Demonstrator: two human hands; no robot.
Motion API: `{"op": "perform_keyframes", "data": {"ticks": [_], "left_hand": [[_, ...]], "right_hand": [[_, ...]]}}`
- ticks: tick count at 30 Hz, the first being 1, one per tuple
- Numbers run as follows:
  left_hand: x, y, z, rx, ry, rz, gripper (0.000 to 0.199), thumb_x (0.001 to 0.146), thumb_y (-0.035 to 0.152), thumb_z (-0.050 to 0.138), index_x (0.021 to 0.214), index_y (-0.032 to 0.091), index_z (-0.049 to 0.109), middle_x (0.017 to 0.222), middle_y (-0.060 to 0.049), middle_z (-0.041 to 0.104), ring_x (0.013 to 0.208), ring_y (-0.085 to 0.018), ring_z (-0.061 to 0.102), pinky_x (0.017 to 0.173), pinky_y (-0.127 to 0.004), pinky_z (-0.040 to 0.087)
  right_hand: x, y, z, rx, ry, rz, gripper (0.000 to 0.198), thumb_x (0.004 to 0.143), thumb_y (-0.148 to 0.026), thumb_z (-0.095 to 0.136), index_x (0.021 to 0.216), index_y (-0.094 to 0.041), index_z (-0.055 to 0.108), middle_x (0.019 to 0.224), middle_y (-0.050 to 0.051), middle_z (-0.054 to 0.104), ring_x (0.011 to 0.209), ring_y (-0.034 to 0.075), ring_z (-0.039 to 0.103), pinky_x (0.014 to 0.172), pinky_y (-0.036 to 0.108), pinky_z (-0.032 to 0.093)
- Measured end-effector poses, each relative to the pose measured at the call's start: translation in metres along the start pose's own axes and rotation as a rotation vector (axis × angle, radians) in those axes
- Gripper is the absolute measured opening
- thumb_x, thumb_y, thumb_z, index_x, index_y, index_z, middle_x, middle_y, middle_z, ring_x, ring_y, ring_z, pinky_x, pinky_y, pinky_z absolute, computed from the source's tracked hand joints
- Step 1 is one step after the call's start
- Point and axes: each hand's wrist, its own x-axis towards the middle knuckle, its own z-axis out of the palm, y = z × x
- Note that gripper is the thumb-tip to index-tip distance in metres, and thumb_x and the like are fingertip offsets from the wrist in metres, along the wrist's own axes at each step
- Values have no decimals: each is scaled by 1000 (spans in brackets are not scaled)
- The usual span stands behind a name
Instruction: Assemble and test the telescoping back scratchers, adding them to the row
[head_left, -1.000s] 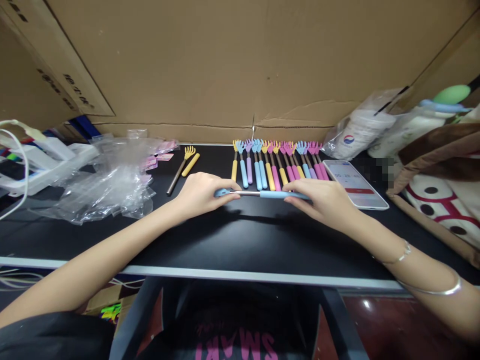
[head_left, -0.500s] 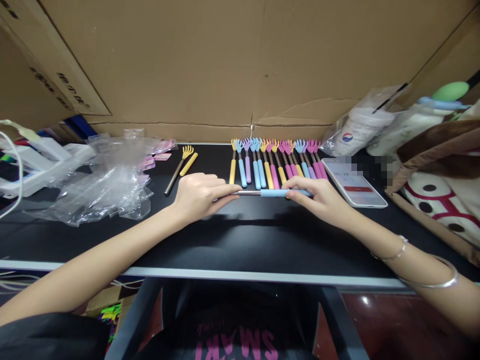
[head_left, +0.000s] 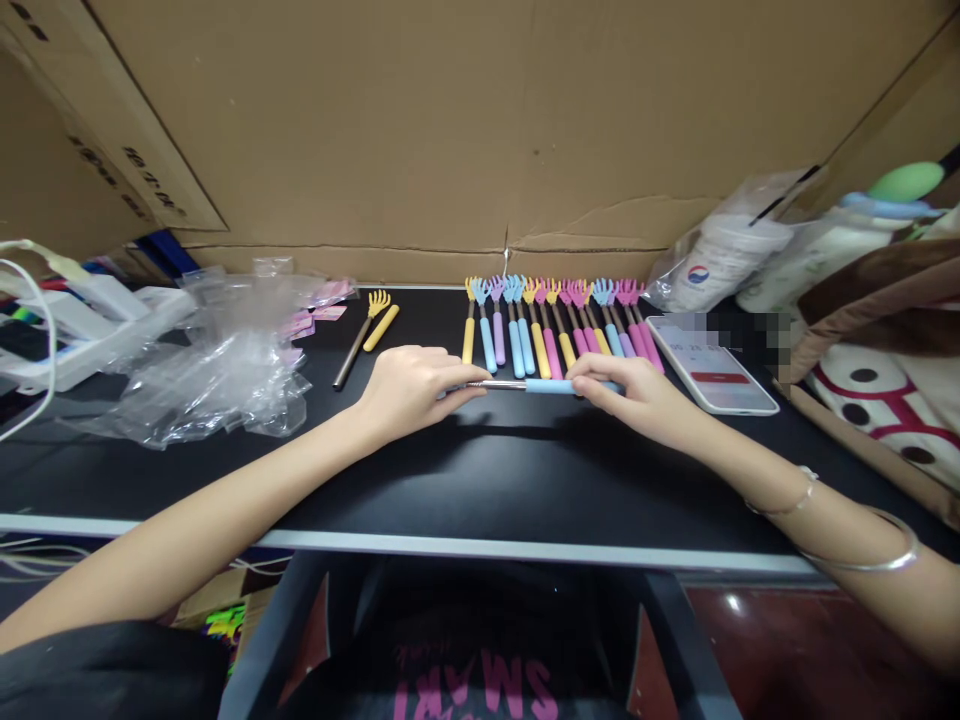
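A back scratcher (head_left: 551,386) with a light blue sleeve and a metal rod lies level between my two hands, above the black table. My left hand (head_left: 420,390) pinches the rod's left end, and the fingers hide whatever is at that tip. Around the right end of the blue sleeve, my right hand (head_left: 619,385) is closed. Beyond the hands lies a row of finished-looking back scratchers (head_left: 540,350) in yellow, blue, purple and pink, claws pointing away. To the left are a rod with a yellow claw (head_left: 360,340) and a loose yellow sleeve (head_left: 381,328).
Clear plastic bags (head_left: 225,360) and pink cards (head_left: 322,305) lie left, beside a white power strip (head_left: 105,345). On the right are a phone (head_left: 720,375), a bagged cup (head_left: 731,260) and a brown-and-white bag (head_left: 870,370). A cardboard wall (head_left: 450,130) closes off the back.
The camera view has shifted slightly. Both hands keep their hold on the blue back scratcher, and slightly more of the metal rod shows beside my left fingers.
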Motion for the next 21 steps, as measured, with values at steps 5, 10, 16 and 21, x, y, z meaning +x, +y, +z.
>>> {"op": "perform_keyframes", "data": {"ticks": [5,10,16,21], "left_hand": [[4,-2,-5,-26,-108,-4,28,91,42,47,94,27,70,68,1,67,65,-12,61,52,-23,32],[6,-8,-9,32,-179,12,24,91,37,47,95,25,67,72,0,67,70,-14,62,53,-23,32],[6,-15,-10,28,-284,3,23,92,33,43,99,23,62,83,-1,68,77,-15,64,55,-21,35],[4,-19,-11,-5,-354,28,25,93,33,39,95,20,60,79,-1,67,73,-15,63,57,-22,36]], "right_hand": [[-2,3,-6,-231,-49,-3,33,90,-46,39,91,-21,59,75,1,64,61,11,53,62,24,36],[-5,10,-11,-448,-2,-60,34,89,-52,40,96,-24,60,69,-2,63,54,10,51,55,22,32],[-6,9,-16,-613,37,-80,42,90,-55,33,93,-24,61,59,-1,59,49,11,48,50,23,27],[-5,10,-19,-601,11,-89,42,91,-53,31,92,-24,61,57,-1,57,48,11,48,50,23,27]]}}
